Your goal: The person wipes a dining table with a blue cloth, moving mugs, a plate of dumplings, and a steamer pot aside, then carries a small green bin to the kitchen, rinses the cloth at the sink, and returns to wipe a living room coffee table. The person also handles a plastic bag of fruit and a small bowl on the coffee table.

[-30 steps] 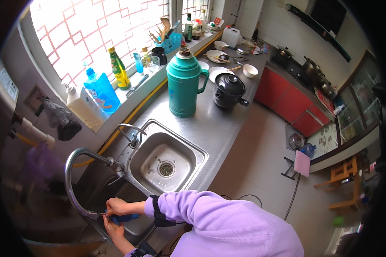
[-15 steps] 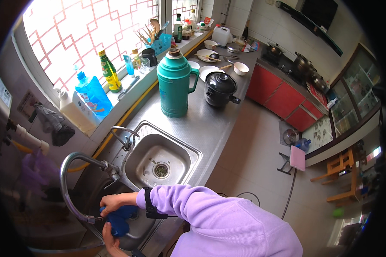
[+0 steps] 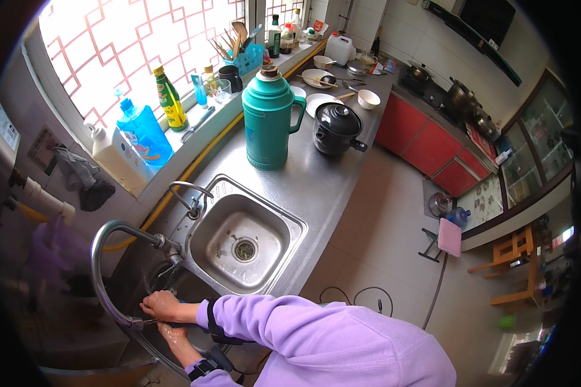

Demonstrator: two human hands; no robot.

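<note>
Shows a gooseneck faucet (image 3: 102, 248) toward eight o'clock, then the bent-fingered right hand (image 3: 164, 306) at seven-thirty and left hand (image 3: 173, 337) at seven, cannot tell whether gripping the mostly hidden dark-blue item (image 3: 190, 326) beside both, near seven, over the faucet-side sink basin (image 3: 191, 284).

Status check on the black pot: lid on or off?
On: the dark lid, knob upward, covers the mouth of the black pot.

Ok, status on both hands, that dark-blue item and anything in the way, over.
Right hand close beside left hand, grips unclear. Dark-blue item mostly hidden near right wrist. Tall, curved metal faucet arching close by.
</note>
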